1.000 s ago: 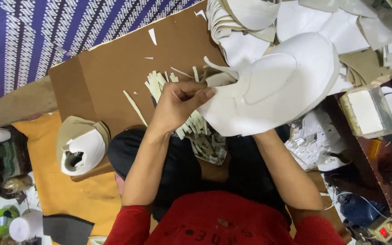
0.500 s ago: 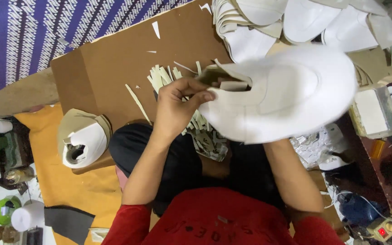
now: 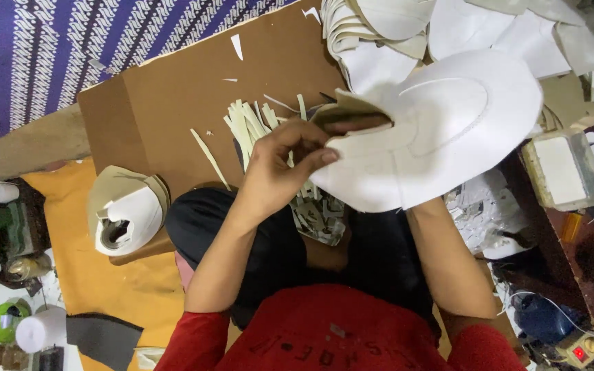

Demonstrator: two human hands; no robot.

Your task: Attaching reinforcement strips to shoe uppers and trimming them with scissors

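Observation:
A large white shoe-upper piece (image 3: 448,130) with a curved stitched outline is held up over my lap. My left hand (image 3: 280,172) pinches its folded tan-backed edge between thumb and fingers. My right hand (image 3: 357,126) is almost wholly hidden under the piece; only some fingers show in the fold, and its forearm comes up from below the piece. Just beyond my left hand, a bundle of pale cut strips (image 3: 249,127) lies on a brown cardboard sheet (image 3: 173,117).
A stack of white upper pieces (image 3: 372,34) sits at the back. Folded uppers (image 3: 125,213) lie to the left on an orange mat. A plastic container (image 3: 562,168) stands right, a power strip (image 3: 579,350) lower right. Blue patterned cloth (image 3: 70,48) covers the far left.
The white piece has turned and risen slightly toward the right. My left hand has shifted from its top onto the folded edge and now pinches it.

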